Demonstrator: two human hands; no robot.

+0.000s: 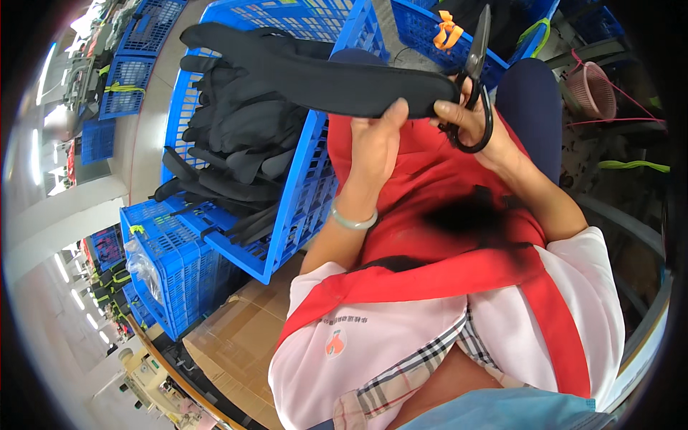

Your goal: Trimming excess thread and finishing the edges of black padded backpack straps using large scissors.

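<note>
A long black padded fabric piece [358, 86] with a rounded end stretches above my lap, its far left part lying over a blue crate [299, 190]. My left hand [378, 143] grips its lower edge, thumb on top and fingers hidden behind. At the rounded end, my right hand [479, 125] has its thumb against the edge. The same hand holds black-handled scissors [479, 54], blades pointing up and away from me; whether the blades are parted is hard to tell. More black fabric pieces [244, 129] are heaped in the crate.
Another blue crate [168, 265] stands lower left, beside a cardboard box [240, 351]. At the top right, an orange strip [447, 30] hangs on a blue crate's rim. A pink basket [593, 92] sits at the right. Sewing machines [154, 380] stand at the lower left.
</note>
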